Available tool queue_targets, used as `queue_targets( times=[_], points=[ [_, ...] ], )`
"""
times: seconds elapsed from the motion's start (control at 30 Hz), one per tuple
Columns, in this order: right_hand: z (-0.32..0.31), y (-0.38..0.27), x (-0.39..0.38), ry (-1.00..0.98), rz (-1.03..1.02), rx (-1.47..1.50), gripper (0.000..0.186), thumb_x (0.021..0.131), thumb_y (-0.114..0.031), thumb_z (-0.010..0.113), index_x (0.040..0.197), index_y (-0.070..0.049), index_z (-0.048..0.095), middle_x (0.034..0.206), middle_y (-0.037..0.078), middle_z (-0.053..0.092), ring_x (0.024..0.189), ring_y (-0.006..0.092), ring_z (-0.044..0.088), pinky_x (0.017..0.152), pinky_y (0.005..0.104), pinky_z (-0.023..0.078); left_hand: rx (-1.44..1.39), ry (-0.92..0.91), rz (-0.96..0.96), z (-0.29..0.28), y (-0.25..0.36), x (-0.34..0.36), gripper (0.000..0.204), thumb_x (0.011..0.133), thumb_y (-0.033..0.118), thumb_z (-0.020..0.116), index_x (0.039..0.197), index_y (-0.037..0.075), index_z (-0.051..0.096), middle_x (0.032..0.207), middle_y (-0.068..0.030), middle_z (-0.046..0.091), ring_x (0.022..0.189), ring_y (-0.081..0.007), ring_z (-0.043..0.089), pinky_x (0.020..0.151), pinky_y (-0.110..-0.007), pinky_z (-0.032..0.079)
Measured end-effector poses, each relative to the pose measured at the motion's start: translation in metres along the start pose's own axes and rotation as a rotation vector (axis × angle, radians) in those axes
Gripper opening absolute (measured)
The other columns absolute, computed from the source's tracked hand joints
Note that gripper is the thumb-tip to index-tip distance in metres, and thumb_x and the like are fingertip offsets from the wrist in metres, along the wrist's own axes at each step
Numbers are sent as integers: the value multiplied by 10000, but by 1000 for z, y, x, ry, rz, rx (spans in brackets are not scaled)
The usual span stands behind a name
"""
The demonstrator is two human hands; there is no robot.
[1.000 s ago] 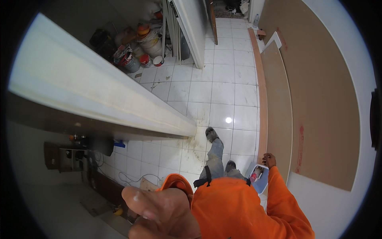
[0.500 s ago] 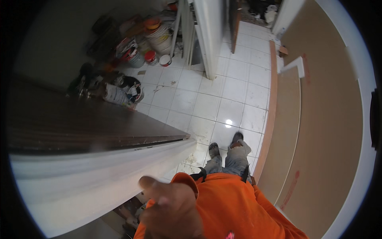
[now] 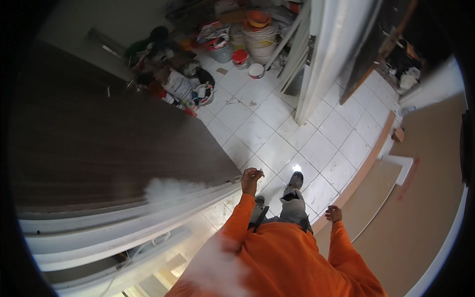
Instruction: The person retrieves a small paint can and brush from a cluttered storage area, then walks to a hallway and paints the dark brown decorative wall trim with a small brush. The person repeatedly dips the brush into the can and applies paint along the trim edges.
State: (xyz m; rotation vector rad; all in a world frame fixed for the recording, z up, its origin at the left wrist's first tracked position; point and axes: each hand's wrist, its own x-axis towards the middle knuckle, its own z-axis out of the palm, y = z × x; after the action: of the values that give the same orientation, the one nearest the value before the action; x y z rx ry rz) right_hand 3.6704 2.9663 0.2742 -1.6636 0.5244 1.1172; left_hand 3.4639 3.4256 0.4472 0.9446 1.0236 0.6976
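The left hand [image 3: 250, 182] pinches a small white stub [image 3: 261, 172] over the tiles [image 3: 274, 151], near the edge of a dark door [image 3: 114, 143]. The right hand [image 3: 334, 213], fingers loosely curled, hangs near a brown board [image 3: 430, 143]; whether it holds anything is unclear. Pale haze [image 3: 215, 270] blurs the orange top [image 3: 284, 252] and the door's edge. Farther off, buckets [image 3: 261, 47] stand among clutter [image 3: 170, 81], left of a white frame [image 3: 319, 64]
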Motion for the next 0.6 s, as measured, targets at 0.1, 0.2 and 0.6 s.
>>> queue_targets(
  times=[0.1,0.2,0.6],
  points=[
    [12,-104,-1,48,-103,-291,197,946,-219,631,1089,-84,632,770,77,675,556,168,637,437,291,481,-29,106,-35,-12,-23,9,299,798,-15,760,1047,29,599,923,-84,696,829,-170,660,758,-313,558],
    [34,-170,14,-22,-161,-340,226,947,-249,640,1107,-89,634,789,77,681,566,167,639,444,281,480,210,358,-43,-58,-65,24,329,769,11,784,1054,22,621,915,-84,712,794,-189,672,710,-310,556],
    [78,-155,16,-278,84,-473,235,942,-223,652,1147,-108,641,832,89,700,589,163,641,461,288,470,363,488,-668,-135,-115,-135,379,721,74,813,1077,74,681,816,-88,715,651,-171,637,576,-327,535]
  ],
)
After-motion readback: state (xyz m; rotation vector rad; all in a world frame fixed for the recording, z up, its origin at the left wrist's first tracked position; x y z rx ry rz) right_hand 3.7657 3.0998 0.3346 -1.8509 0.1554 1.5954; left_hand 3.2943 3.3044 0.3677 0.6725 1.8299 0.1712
